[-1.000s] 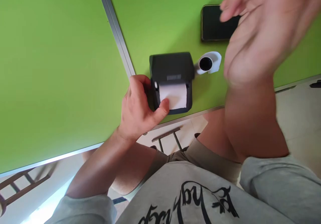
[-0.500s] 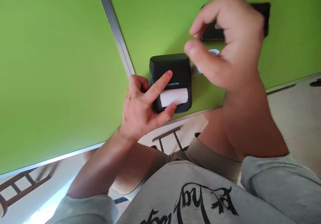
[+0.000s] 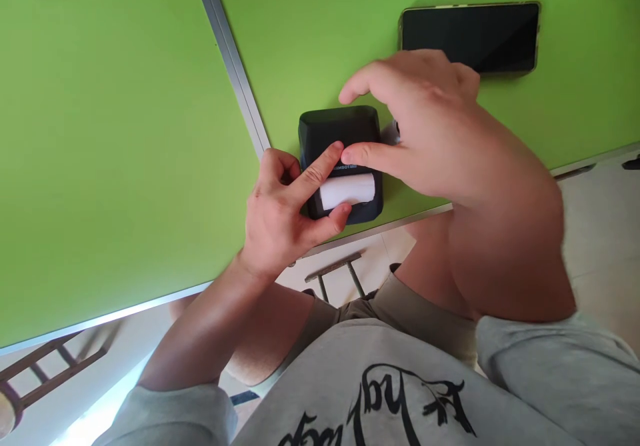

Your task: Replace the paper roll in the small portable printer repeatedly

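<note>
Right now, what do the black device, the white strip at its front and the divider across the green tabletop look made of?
Black device: probably matte hard plastic; smooth moulded-looking corners, soft sheen.
White strip: likely paper or label stock, matte; gently curved, no glare.
Divider: looks like satin metal, perhaps aluminium; grey, with straight lengthwise lines.

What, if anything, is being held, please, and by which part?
The left hand holds the black printer by its left side, index finger on top, thumb at the paper.
</note>
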Motion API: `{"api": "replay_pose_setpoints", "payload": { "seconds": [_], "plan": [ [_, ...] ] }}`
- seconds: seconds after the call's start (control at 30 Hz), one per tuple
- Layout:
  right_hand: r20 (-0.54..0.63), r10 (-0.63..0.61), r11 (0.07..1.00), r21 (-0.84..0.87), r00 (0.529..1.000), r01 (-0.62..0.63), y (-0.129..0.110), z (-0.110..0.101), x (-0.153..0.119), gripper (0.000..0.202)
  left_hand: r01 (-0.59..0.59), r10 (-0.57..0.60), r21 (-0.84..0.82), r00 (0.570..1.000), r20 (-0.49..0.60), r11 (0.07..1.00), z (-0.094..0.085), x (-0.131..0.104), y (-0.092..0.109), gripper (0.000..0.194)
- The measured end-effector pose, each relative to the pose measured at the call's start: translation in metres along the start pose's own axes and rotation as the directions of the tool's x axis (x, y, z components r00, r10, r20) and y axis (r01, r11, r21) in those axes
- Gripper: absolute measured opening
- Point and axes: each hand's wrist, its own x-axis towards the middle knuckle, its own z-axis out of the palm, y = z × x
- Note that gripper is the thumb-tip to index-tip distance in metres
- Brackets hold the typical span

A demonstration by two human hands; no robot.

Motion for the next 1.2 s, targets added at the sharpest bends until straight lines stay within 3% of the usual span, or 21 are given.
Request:
{"api": "replay_pose_setpoints", "payload": {
  "seconds": [0.27, 0.5, 0.8, 0.93, 1.03, 1.13, 1.2],
  "plan": [
    [-0.039, -0.033, 0.999, 0.026, 0.999, 0.034, -0.003, 0.006, -0.004, 0.024, 0.001, -0.001, 0.012, 1.000, 0.014, 1.000, 0.000, 0.000, -0.001, 0.060],
    [-0.078, -0.034, 0.999, 0.033, 0.996, 0.037, -0.004, 0.011, -0.009, 0.027, -0.043, 0.042, -0.027, 0.999, -0.024, 0.999, -0.001, 0.002, -0.003, 0.056],
    [0.001, 0.000, 1.000, 0.031, 1.000, 0.000, -0.004, 0.006, -0.004, 0.031, -0.027, 0.029, -0.088, 0.999, 0.027, 0.996, -0.004, 0.004, -0.004, 0.047],
    [-0.091, 0.016, 1.000, 0.021, 0.996, -0.014, -0.009, 0.010, -0.007, 0.030, -0.026, 0.027, -0.091, 0.999, 0.017, 0.996, 0.000, 0.006, -0.006, 0.049],
    [-0.204, -0.060, 0.998, 0.021, 0.977, 0.065, -0.004, 0.020, -0.013, 0.028, -0.009, 0.010, -0.113, 1.000, 0.008, 0.994, 0.003, 0.007, -0.008, 0.059],
    [-0.381, -0.198, 0.974, 0.028, 0.903, 0.225, 0.008, 0.029, -0.022, 0.022, 0.129, -0.127, -0.164, 0.992, 0.024, 0.978, 0.005, 0.005, -0.009, 0.064],
    [-0.484, -0.256, 0.946, 0.053, 0.837, 0.320, 0.017, 0.031, -0.028, 0.022, 0.144, -0.149, -0.200, 0.989, -0.007, 0.969, 0.007, 0.004, -0.009, 0.059]
  ]
}}
